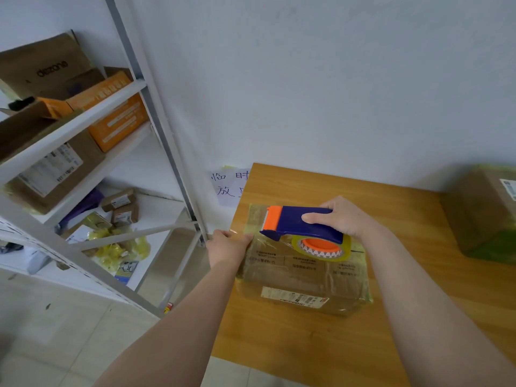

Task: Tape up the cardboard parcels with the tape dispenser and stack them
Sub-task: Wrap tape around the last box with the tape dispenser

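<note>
Grips the blue-and-orange tape dispenser (296,223) in the right hand (344,217), fingers curled round its handle; holds it low over the far part of the flat cardboard parcel (304,277), orange blade end pointing left, roll of clear tape (321,247) just above the box top; clasps the parcel's left edge with the left hand (227,245), thumb laid on top, fingers curled over the side; parcel flat on the wooden table (307,353), near its left edge, glossy with tape; second taped parcel (483,216) at the table's far right, well apart; white shelving rack (92,107) of boxes at left.
</note>
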